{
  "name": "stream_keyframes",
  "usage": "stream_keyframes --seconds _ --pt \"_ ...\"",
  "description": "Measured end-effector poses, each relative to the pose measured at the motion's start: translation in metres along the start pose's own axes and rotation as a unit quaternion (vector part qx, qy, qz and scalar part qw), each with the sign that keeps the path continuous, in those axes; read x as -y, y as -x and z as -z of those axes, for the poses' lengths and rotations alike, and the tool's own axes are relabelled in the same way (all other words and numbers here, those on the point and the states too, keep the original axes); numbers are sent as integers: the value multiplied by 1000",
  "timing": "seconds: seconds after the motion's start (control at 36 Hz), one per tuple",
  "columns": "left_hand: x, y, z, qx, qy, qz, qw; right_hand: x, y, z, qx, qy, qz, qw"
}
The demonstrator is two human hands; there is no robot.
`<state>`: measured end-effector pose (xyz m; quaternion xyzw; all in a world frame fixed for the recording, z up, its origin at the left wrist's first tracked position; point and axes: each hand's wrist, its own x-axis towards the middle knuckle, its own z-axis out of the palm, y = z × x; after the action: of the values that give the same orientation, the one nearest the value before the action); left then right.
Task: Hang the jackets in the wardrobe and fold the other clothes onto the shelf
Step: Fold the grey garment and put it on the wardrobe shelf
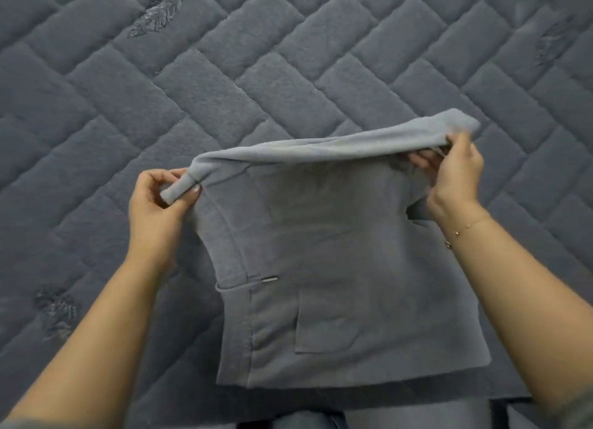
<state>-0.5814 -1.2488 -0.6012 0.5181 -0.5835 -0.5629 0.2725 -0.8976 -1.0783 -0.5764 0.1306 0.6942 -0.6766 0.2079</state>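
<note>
Both hands, left hand (pixel 160 201) and right hand (pixel 455 175), pinching grey garment (pixel 337 268) top edge, fold running left-right

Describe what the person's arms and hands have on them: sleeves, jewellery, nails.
Both forearms are bare, with no sleeves over them in view. The right wrist carries a thin gold-coloured chain bracelet with a small charm hanging from it. The left hand shows a pale polished thumbnail; no rings are visible on it or on the right hand.

Single view — camera on my head, facing forward and steeply down at close range onto the quilted bed cover (pixel 224 92); wide angle, both my forearms in frame.
</note>
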Motion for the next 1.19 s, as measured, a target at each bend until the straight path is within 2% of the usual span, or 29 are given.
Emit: stream_keyframes --seconds 0.14,0.25,0.39,0.47,0.56,0.61,0.67,0.75,0.83,0.89,0.94,1.0,1.11,1.19 --pt "-10 81 16 78 -96 -130 984 -3 68 113 -67 -13 0 998" --pt "10 153 29 141 -216 -242 936 -31 117 201 -98 20 -52 994" --pt "57 226 43 212 -276 -224 910 -89 158 287 -131 4 -136 982" --pt "90 254 44 234 -332 -175 897 -123 166 309 -103 -1 -190 976" --pt "110 266 40 255 -401 -156 866 -141 167 311 -85 7 -215 973" --pt "112 269 36 251 -398 -140 871 -144 166 304 -89 11 -213 973" --pt "108 270 29 214 -359 -88 904 -145 162 295 -107 24 -206 972" --pt "100 270 15 91 -286 9 954 -145 152 283 -185 57 -193 962" --pt "95 264 3 -20 -283 149 947 -143 140 280 -260 137 -153 943" --pt "93 262 -3 -23 -238 290 927 -140 135 284 -261 246 -96 928" --pt "91 265 -6 -2 -177 370 912 -135 133 290 -224 339 -65 911" --pt "91 274 -7 16 -131 378 916 -130 130 298 -191 351 -69 914" --pt "80 285 -6 3 -37 410 912 -117 132 314 -150 266 -100 947" --pt "61 280 -8 -20 70 427 901 -107 134 324 -148 189 -166 956"
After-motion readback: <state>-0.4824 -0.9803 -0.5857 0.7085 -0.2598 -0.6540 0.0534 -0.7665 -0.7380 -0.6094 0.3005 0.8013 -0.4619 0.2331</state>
